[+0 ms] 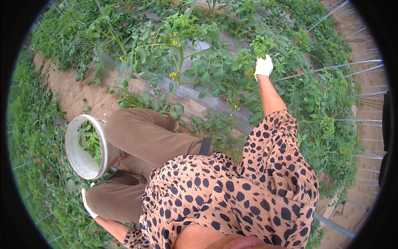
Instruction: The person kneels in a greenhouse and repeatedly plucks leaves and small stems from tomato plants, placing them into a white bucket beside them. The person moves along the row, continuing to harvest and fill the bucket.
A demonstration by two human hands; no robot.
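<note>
My right hand (264, 66), in a white glove, reaches out among the tomato plants. Its fingers are closed around a leafy green tomato shoot (262, 46), whose curled leaves stick out beyond the glove. My left hand (88, 202), also white-gloved, is low at the left beside my trouser knee, which hides part of it; whether it holds anything does not show. Just above that hand, a white plastic bucket (71, 152) leans with its mouth towards the left. Loose green leaves and shoots (91, 141) lie inside it.
Yellow-flowered tomato plants (178, 62) grow through grey plastic mulch film (174, 93). Taut support strings (329, 67) cross the row at the right. Bare soil (74, 90) runs along the path beside the bucket. Another leafy row (34, 149) borders the left.
</note>
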